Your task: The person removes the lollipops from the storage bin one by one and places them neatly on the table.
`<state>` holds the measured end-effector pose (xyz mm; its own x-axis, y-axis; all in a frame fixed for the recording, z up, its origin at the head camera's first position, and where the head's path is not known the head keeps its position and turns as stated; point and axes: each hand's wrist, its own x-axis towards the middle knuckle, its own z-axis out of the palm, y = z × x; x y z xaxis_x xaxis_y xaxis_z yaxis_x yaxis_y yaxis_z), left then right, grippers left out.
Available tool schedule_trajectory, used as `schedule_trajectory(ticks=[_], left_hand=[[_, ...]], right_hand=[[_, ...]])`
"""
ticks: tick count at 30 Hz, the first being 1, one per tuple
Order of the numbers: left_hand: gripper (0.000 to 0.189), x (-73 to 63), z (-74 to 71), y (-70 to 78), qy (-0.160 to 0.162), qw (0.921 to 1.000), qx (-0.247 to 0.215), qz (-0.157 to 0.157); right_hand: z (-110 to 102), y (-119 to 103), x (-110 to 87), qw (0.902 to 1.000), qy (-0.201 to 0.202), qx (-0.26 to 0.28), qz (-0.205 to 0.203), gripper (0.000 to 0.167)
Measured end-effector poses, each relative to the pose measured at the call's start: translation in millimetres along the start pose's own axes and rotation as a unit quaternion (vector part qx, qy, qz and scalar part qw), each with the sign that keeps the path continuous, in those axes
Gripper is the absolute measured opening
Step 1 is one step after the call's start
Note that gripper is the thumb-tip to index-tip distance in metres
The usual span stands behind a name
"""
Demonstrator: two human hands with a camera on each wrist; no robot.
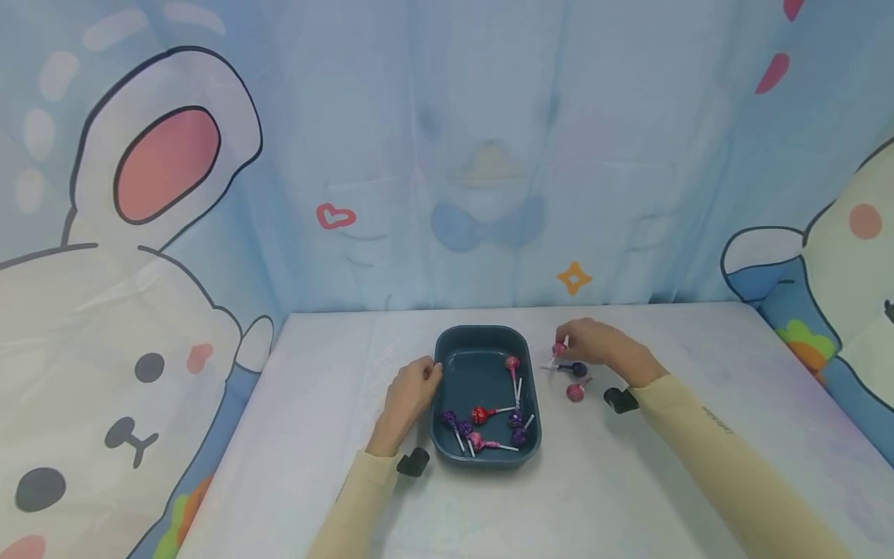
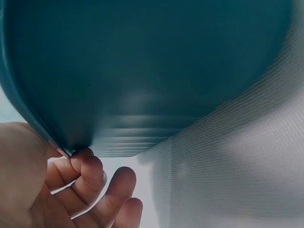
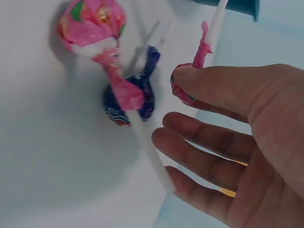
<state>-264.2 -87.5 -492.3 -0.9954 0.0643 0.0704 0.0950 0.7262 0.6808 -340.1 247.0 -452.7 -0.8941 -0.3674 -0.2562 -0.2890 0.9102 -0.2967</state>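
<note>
A dark blue-green plastic tray [image 1: 471,380] rests on the table with several wrapped lollipops in it. My left hand [image 1: 410,396] pinches its left rim between thumb and index finger, as the left wrist view shows; the other fingers are loosely bent below. Right of the tray, my right hand [image 1: 601,341] holds a pink lollipop [image 3: 202,50] by its wrapped head, between thumb and index finger, with the white stick pointing away. Below that hand lie a dark blue lollipop [image 1: 578,369] and another pink lollipop [image 1: 576,392].
Inside the tray, a pink lollipop [image 1: 513,362] lies at the upper right, and a red lollipop [image 1: 479,415] sits among purple and pink ones nearer the front. A pale cloth covers the table [image 1: 594,489]. Behind it hangs a blue cartoon curtain [image 1: 391,155].
</note>
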Motion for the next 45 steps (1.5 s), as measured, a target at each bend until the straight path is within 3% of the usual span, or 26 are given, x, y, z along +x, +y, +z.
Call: schedule_trajectory(ticks=[4,19,32,39,45], left_hand=[[0.032,-0.1,0.8,-1.0,-0.001,1.0,0.001,0.001],[0.034,0.3,-1.3,-0.8,0.001,1.0,0.0,0.008],[0.034,1.0,-0.9,-1.4,0.002,1.0,-0.001,0.005],[0.034,1.8,-1.3,-1.1,0.001,1.0,-0.002,-0.002],[0.033,1.9,-1.2,-1.0,0.002,1.0,0.0,0.0]], right_hand=[[6.3,3.2,4.7,0.9997,-0.016,-0.009,0.015,0.022],[11.4,7.9,10.8,0.9994,-0.028,-0.019,0.011,0.02],[6.7,9.3,1.5,0.9982,-0.001,0.001,0.06,0.051],[-1.8,4.0,1.2,0.9991,0.023,-0.014,0.032,0.057],[-10.3,-14.3,-0.6,0.999,0.04,-0.021,0.005,0.057]])
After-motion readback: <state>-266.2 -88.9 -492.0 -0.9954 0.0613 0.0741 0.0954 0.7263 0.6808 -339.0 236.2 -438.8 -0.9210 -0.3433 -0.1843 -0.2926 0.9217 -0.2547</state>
